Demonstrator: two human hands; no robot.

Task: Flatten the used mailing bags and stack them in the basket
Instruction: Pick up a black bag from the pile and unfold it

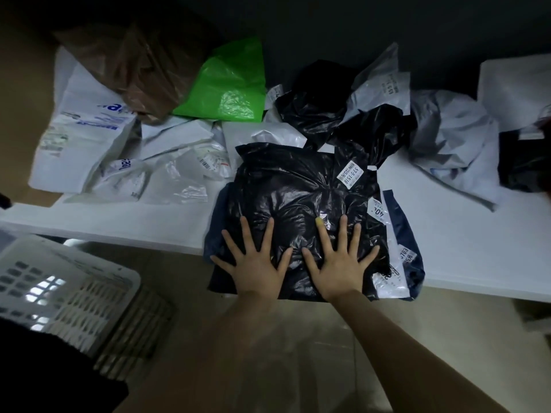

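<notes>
A black mailing bag with white shipping labels lies on top of a small pile at the front edge of the white table, partly overhanging it. My left hand and my right hand lie side by side on its near half, palms down and fingers spread flat. A dark blue bag shows beneath it on the right. The white slatted basket stands on the floor at the lower left, below the table edge.
Unflattened bags lie across the back of the table: white printed ones at left, a brown one, a green one, crumpled black ones and grey-white ones at right.
</notes>
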